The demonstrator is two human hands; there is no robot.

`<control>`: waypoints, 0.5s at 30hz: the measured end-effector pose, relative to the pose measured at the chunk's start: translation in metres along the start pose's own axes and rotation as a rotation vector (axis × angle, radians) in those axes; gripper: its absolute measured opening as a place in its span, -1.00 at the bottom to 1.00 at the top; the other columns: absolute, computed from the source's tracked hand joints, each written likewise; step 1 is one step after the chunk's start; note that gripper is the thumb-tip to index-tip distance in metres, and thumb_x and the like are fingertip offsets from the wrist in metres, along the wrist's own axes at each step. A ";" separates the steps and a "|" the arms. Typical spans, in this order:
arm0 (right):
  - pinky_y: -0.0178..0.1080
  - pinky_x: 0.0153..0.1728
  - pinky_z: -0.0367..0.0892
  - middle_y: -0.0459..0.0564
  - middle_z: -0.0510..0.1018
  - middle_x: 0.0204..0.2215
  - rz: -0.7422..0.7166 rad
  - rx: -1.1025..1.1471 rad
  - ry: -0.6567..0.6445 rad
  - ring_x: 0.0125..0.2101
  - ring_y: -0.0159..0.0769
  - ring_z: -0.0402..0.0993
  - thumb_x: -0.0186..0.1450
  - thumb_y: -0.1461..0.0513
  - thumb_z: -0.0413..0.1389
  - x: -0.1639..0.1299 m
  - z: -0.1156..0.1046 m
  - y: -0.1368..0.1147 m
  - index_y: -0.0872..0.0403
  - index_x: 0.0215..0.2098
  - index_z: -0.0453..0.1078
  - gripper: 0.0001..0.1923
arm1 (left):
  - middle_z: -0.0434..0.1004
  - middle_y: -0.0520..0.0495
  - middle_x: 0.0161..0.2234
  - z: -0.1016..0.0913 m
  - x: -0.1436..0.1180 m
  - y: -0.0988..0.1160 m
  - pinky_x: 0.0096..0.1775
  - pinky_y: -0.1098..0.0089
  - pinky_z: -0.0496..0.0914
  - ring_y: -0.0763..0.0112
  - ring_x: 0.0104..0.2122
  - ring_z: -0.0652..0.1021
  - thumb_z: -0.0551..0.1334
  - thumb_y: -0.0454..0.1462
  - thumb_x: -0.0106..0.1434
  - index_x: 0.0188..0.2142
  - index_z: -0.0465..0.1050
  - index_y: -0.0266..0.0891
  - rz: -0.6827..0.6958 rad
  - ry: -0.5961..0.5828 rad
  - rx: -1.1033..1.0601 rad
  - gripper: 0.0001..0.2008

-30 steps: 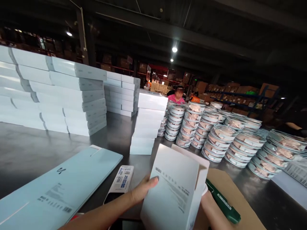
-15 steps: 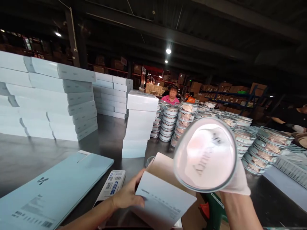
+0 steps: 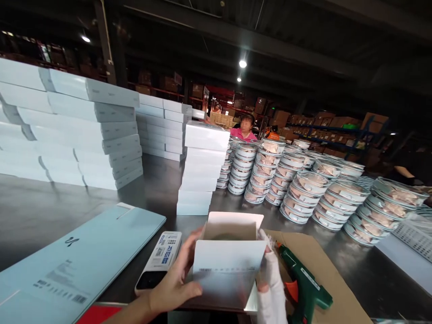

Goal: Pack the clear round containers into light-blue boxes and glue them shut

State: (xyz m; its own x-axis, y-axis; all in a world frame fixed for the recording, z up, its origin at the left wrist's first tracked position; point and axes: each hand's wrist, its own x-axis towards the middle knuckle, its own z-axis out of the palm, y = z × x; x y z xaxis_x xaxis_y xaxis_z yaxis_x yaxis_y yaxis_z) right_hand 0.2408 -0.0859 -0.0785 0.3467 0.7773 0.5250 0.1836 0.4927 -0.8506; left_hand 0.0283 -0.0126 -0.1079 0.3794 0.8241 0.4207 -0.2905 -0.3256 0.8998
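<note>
An open-topped pale blue and white box (image 3: 227, 263) stands upright between my hands, its two flaps raised. My left hand (image 3: 175, 281) grips its left side, thumb on the near face. Against its right side, my right hand (image 3: 272, 279) is wrapped in a white glove with bare fingertips. Deep in the box a faint curved rim shows, but most of the inside is hidden. Right of the box, a green glue gun (image 3: 305, 283) with an orange trigger lies on brown cardboard (image 3: 332, 274).
Flat blue box sheets (image 3: 84, 256) and a white printed device (image 3: 160, 258) lie to the left. Closed white boxes (image 3: 202, 166) are stacked beyond, with a larger wall of boxes (image 3: 67, 130) farther left. Several stacks of round tins (image 3: 305, 198) stand behind. A person in pink (image 3: 245, 130) is across the table.
My right hand has come down and left to the box. The round, clear-lidded tin it held is no longer in it. The box has turned more upright.
</note>
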 end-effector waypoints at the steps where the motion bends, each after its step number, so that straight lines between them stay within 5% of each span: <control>1: 0.09 0.27 0.24 0.13 0.34 0.33 0.006 0.003 0.008 0.31 0.10 0.27 0.36 -0.25 -0.01 0.000 0.006 0.000 -0.07 0.32 0.24 -0.28 | 0.22 -0.27 0.34 0.003 0.001 0.005 0.25 0.00 0.27 -0.21 0.33 0.27 0.27 0.34 0.12 0.28 0.27 -0.05 0.046 0.015 0.066 -0.12; 3: 0.12 0.31 0.13 0.14 0.29 0.34 0.035 -0.055 0.090 0.32 0.10 0.23 0.37 -0.19 0.05 0.005 0.014 0.000 -0.06 0.28 0.27 -0.35 | 0.37 -0.29 0.25 0.012 0.004 0.013 0.25 0.00 0.29 -0.20 0.32 0.29 0.10 0.30 0.29 0.11 0.48 -0.14 0.090 0.058 0.201 -0.30; 6: 0.13 0.28 0.14 0.19 0.43 0.20 0.147 -0.185 0.231 0.19 0.09 0.35 0.30 -0.19 0.13 0.012 0.022 -0.003 0.00 0.15 0.31 -0.38 | 0.39 -0.28 0.23 0.028 0.008 0.018 0.27 0.02 0.27 -0.08 0.27 0.36 0.04 0.11 0.44 0.12 0.42 -0.16 0.050 0.166 0.271 -0.49; 10: 0.01 0.22 0.27 0.16 0.41 0.23 0.273 -0.003 0.098 0.15 -0.06 0.44 0.34 -0.14 0.10 0.017 0.017 -0.017 -0.09 0.37 -0.06 -0.23 | 0.29 -0.25 0.28 0.038 0.010 0.021 0.21 0.08 0.33 0.03 0.23 0.40 0.09 -0.08 0.45 0.15 0.21 -0.11 -0.040 0.342 0.276 -0.66; 12: -0.04 0.24 0.27 0.14 0.37 0.30 0.244 -0.046 0.023 0.21 -0.13 0.41 0.37 -0.09 0.08 0.019 -0.007 -0.024 -0.13 0.42 -0.16 -0.22 | 0.35 -0.20 0.22 0.035 0.013 0.028 0.19 0.12 0.33 0.06 0.20 0.41 0.05 -0.11 0.47 0.11 0.28 -0.10 -0.076 0.249 0.327 -0.71; 15: 0.15 0.20 0.28 0.23 0.60 0.07 0.202 -0.586 0.132 0.09 0.11 0.53 0.19 -0.12 0.16 0.024 -0.071 -0.023 0.00 0.15 0.34 -0.35 | 0.45 -0.13 0.04 0.025 0.019 0.042 0.12 0.19 0.38 0.10 0.10 0.47 0.02 -0.13 0.46 -0.04 0.45 -0.10 -0.084 0.060 0.424 -0.73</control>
State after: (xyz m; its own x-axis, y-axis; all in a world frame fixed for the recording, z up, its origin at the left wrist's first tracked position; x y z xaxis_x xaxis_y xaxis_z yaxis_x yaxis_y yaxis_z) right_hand 0.3102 -0.1063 -0.0486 0.5309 0.7594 0.3760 0.5627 0.0158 -0.8265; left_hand 0.0455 -0.0226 -0.0591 0.3307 0.8772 0.3480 0.1308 -0.4078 0.9036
